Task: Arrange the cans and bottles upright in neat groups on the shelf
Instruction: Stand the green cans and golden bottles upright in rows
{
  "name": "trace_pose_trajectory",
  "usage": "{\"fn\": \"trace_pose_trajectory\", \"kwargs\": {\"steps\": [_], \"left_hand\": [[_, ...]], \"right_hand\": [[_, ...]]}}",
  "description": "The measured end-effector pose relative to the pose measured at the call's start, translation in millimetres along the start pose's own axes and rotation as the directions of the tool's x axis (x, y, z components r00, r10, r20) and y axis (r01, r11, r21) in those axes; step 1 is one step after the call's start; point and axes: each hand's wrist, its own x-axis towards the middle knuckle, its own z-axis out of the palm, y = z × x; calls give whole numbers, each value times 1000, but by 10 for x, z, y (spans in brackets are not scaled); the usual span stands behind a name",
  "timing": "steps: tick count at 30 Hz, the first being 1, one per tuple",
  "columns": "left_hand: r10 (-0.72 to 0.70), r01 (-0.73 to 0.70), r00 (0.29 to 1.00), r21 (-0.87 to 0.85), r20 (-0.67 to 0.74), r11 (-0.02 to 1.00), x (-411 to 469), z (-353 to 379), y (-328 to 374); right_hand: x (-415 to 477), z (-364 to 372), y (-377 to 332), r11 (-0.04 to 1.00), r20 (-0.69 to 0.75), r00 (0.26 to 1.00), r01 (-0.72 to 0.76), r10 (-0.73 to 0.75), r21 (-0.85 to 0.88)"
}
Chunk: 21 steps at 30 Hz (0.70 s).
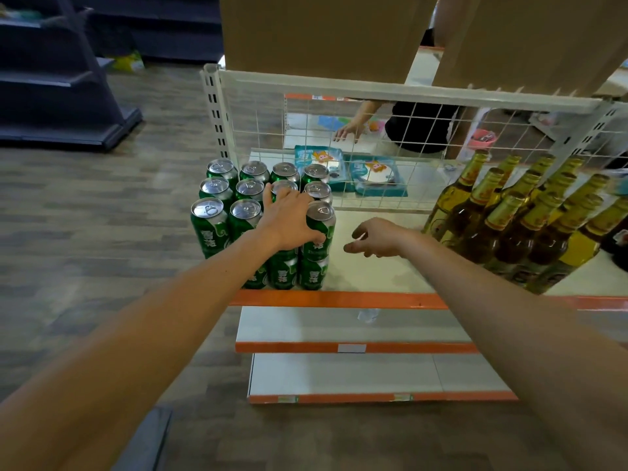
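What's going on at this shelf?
A person is arranging drinks on the shelf. The left hand lies spread over the green cans. The cans stand upright in a tight block at the shelf's left end, stacked two high at the front. The right hand hovers loosely curled and empty over the bare middle. Gold-necked bottles stand grouped at the right. Behind the wire mesh, another person's hand shows.

Left forearm (153,317), right forearm (509,300): bare, seemingly to the elbow.
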Motion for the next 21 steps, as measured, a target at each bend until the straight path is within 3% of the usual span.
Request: {"fn": "trace_pose_trajectory", "kwargs": {"steps": [6,16,18,21], "left_hand": [[17,-17,1000,-66,2,998,-9,-38,-33],[16,-13,999,-72,45,997,1,-34,-55],[12,-8,999,-84,49,996,-2,-34,-49],[14,-10,999,-100,44,995,-20,-24,-49]], "right_hand": [[118,314,66,999,90,995,-43,40,29],[292,727,-2,993,69,997,-44,37,110],[339,852,-29,991,41,999,-26,21,128],[408,1114,-27,950,-78,997,24,0,310]]}}
